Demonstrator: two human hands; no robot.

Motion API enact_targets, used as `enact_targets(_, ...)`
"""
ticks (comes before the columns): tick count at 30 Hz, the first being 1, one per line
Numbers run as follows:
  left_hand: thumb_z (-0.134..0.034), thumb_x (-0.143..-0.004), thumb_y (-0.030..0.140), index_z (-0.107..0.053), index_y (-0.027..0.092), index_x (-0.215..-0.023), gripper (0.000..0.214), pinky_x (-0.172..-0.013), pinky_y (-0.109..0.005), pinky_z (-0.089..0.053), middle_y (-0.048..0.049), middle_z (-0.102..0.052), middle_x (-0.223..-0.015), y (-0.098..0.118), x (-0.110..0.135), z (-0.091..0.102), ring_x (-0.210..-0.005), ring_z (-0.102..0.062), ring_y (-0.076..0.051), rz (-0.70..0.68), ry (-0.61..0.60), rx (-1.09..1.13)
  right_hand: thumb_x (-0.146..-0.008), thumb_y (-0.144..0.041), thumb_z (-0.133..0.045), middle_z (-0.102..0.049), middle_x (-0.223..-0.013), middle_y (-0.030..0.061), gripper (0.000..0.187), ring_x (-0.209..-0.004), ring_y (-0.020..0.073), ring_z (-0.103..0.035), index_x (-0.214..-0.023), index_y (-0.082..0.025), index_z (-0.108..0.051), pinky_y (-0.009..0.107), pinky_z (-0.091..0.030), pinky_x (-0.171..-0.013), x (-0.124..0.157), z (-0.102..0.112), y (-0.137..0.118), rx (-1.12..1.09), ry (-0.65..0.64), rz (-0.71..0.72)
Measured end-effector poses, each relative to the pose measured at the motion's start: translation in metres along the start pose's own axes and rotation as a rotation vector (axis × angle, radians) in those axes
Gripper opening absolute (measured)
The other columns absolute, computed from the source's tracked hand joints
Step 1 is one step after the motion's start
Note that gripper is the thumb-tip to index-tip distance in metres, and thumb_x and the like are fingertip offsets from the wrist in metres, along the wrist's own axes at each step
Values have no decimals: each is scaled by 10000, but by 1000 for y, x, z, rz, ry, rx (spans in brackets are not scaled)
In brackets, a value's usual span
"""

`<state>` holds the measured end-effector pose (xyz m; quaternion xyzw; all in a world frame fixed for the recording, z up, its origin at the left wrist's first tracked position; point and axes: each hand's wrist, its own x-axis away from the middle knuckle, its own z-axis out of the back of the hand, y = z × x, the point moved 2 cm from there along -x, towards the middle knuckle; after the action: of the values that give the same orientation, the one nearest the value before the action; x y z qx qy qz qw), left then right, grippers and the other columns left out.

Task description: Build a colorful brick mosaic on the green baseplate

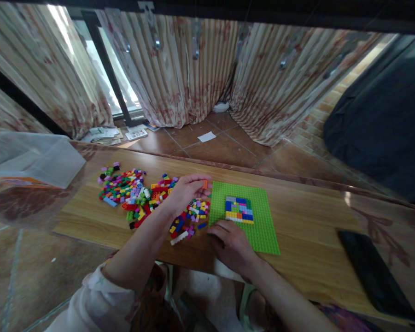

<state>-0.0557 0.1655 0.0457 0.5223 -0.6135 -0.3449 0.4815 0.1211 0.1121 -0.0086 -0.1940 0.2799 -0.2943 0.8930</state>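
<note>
Between the fingertips of my left hand (189, 188) is a small orange brick (205, 184), held above the left edge of a green baseplate (265, 230). A square patch of bricks (244, 208) in blue, grey, yellow, white and other colours is fixed on the plate, with some green showing inside it. My right hand (232, 242) rests low at the plate's near left edge, just below the patch. Its fingers are curled under, and whatever they may hold is hidden. Beside my left forearm spreads a pile of loose bricks (124, 186) in many colours.
A clear plastic bin (37, 157) stands at the table's left end. On the right lies a dark flat object (373, 272). The wooden table (307, 221) runs along in front of me. Beyond it are curtains (179, 69) and papers (206, 137) on the tiled floor.
</note>
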Motion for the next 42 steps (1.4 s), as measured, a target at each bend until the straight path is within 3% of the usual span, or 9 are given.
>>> enact_targets(9,-658,-757,155,-663,102,-946,196,-584,-201,-468,-52,-683,-799,-5,-1,-5,-592,-593,-72,5,-11,-32,-905,-146,-498,-677,-865,59,258,-792,193,-597,-1137,-191,-602,327,-479,-719,-7,-5,1,1,81,-7)
enact_targets(15,-703,-734,191,-644,121,-946,231,-561,-193,-453,-22,-674,-763,-8,0,-5,-568,-578,-66,14,-56,-130,-919,-149,-494,-681,-854,52,211,-787,179,-603,-1077,-203,-622,317,-490,-702,-5,4,1,-3,166,-22)
enact_targets(23,-626,-799,254,-604,134,-964,205,-558,-195,-461,-31,-679,-764,-19,0,-11,-587,-597,-82,48,-209,-235,-905,-136,-525,-707,-895,38,161,-831,165,-638,-991,-215,-637,319,-509,-762,-11,21,-1,-31,301,-83)
enact_targets(34,-531,-847,338,-618,131,-931,240,-573,-214,-452,-12,-638,-739,-22,4,-20,-606,-573,-102,32,-448,-476,-863,-291,-625,-679,-960,47,181,-827,173,-625,-1034,-232,-613,334,-518,-764,-13,31,3,-54,323,-216)
enact_targets(42,-555,-853,364,-622,130,-969,270,-517,-178,-414,-9,-614,-756,-24,12,-25,-626,-540,-97,17,-608,-611,-843,-299,-651,-668,-984,76,261,-869,194,-626,-1081,-207,-596,356,-520,-781,-10,27,7,-6,349,-187)
